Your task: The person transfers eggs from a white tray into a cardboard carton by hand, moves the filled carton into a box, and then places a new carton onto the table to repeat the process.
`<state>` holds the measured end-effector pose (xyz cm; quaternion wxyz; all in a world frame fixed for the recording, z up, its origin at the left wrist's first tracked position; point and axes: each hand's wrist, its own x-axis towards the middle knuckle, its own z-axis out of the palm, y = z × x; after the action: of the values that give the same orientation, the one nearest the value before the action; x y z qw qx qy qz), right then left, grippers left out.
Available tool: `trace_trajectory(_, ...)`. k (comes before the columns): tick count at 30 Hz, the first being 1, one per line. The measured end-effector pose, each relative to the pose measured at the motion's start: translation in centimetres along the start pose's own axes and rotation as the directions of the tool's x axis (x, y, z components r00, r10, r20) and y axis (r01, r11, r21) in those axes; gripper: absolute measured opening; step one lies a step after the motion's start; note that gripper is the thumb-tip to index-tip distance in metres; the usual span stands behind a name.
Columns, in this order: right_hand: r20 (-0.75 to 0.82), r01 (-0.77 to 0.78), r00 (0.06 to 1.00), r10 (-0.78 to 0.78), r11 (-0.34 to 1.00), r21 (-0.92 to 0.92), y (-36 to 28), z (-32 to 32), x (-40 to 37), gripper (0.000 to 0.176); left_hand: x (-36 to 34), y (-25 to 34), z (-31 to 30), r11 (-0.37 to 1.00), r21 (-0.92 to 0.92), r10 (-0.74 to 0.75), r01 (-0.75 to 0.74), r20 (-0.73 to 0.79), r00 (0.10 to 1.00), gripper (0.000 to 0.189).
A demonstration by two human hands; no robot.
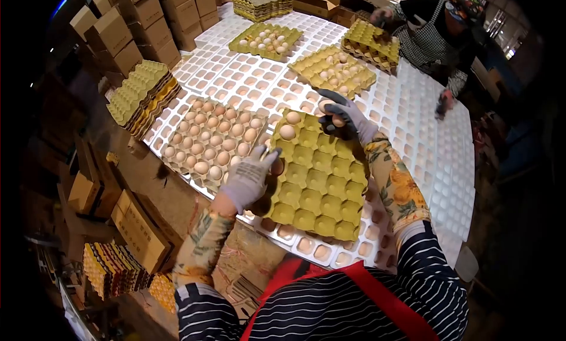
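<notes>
A yellow pulp egg tray lies in front of me on the white plastic trays, holding two eggs at its far left corner. My left hand, in a grey glove, rests at the tray's left edge and holds an egg against it. My right hand, also gloved, hovers over the tray's far edge, closed around eggs. Left of the yellow tray sits a brown pulp tray full of eggs.
A stack of empty yellow trays stands at the left, and cardboard boxes pile up behind it. Farther trays with eggs lie on the table. Another person works at the far right beside a tray stack.
</notes>
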<state>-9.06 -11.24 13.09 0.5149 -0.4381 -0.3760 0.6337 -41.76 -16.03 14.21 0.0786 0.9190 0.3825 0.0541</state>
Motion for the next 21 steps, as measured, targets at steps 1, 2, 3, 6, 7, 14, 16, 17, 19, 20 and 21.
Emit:
trace_trajectory(1, 0.148, 0.070, 0.989, -0.017, 0.930, -0.361, 0.0, -0.7, 1.7, 0.051, 0.1, 0.1, 0.8, 0.999, -0.021, 0.048, -0.048, -0.001, 0.999, 0.068)
trace_trajectory(2, 0.307, 0.353, 0.936, -0.175, 0.451, -0.820, 1.0, -0.3, 3.6, 0.058, 0.5, 0.1, 1.2, 0.995, -0.034, 0.096, -0.097, -0.009, 0.995, 0.066)
trace_trajectory(3, 0.322, 0.327, 0.944, -0.067, 0.092, -0.940, -0.4, 2.5, 3.5, 0.054, 1.0, -0.6, 1.5, 0.995, -0.027, 0.098, -0.098, -0.013, 0.995, 0.066)
trace_trajectory(6, 0.443, 0.391, 0.897, 0.019, -0.503, -0.771, -0.3, 7.1, 4.5, 0.029, 0.8, -2.3, 1.6, 0.972, -0.231, 0.040, -0.037, 0.009, 0.999, 0.060)
trace_trajectory(7, 0.485, 0.430, 0.871, 0.077, -0.596, -0.678, -0.1, 7.5, 5.2, 0.023, 0.6, -2.3, 1.0, 0.915, -0.398, -0.059, 0.064, 0.026, 0.998, 0.058)
trace_trajectory(14, 0.370, 0.286, 0.858, -0.356, -0.266, -0.921, -0.5, 4.8, 2.2, 0.021, 3.9, -3.3, -1.0, 0.035, -0.988, -0.176, 0.152, 0.143, 0.974, 0.061)
trace_trajectory(16, -0.106, 0.274, 0.920, -0.377, 0.814, -0.512, 0.8, 2.6, -0.2, 0.029, 7.9, -2.8, 0.2, 0.810, -0.583, -0.006, -0.066, -0.120, 0.993, 0.055)
trace_trajectory(17, -0.245, 0.224, 0.927, -0.284, 0.943, -0.248, 1.9, 1.3, -2.2, 0.033, 8.6, -1.8, 0.7, 0.987, -0.158, 0.006, -0.040, -0.210, 0.978, 0.053)
trace_trajectory(19, -0.204, 0.195, 0.968, -0.143, 0.946, 0.259, 3.0, -0.1, -10.0, 0.032, 11.6, -1.6, 1.7, 0.986, 0.149, 0.086, -0.068, -0.113, 0.990, 0.045)
trace_trajectory(20, -0.133, 0.213, 0.975, -0.178, 0.921, 0.328, 4.7, -2.2, -13.4, 0.035, 13.2, -2.2, 2.8, 0.981, 0.153, 0.133, -0.121, -0.070, 0.989, 0.039)
trace_trajectory(21, -0.118, 0.210, 0.977, -0.180, 0.914, 0.346, 5.0, -3.4, -17.5, 0.039, 13.7, -0.6, 1.2, 0.993, 0.075, 0.094, -0.094, -0.003, 0.996, 0.024)
